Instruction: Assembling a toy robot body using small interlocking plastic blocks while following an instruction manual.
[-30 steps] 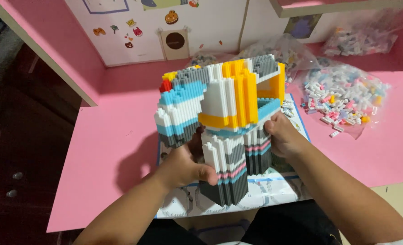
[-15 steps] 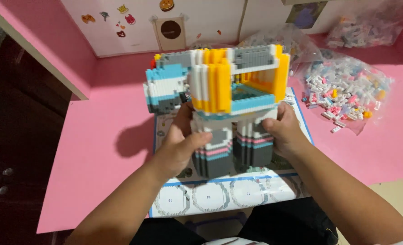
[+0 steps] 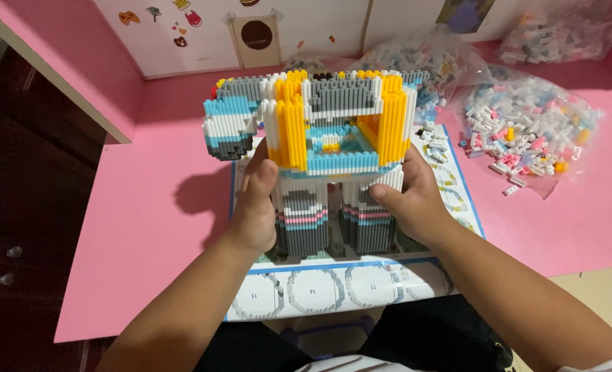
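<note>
I have the model (image 3: 323, 148) clasped upright between both grips over the sheet (image 3: 333, 282) on the counter (image 3: 148, 227), left hand (image 3: 254, 207) and right hand (image 3: 406, 200) equally close on opposite sides.

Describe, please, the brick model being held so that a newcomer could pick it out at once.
On the pink table, over the instruction sheet, the left hand and right hand grip a tall brick model. Unlike the loose bricks in the clear bag to its right, it is one assembled block, yellow, white, grey and light blue.
</note>
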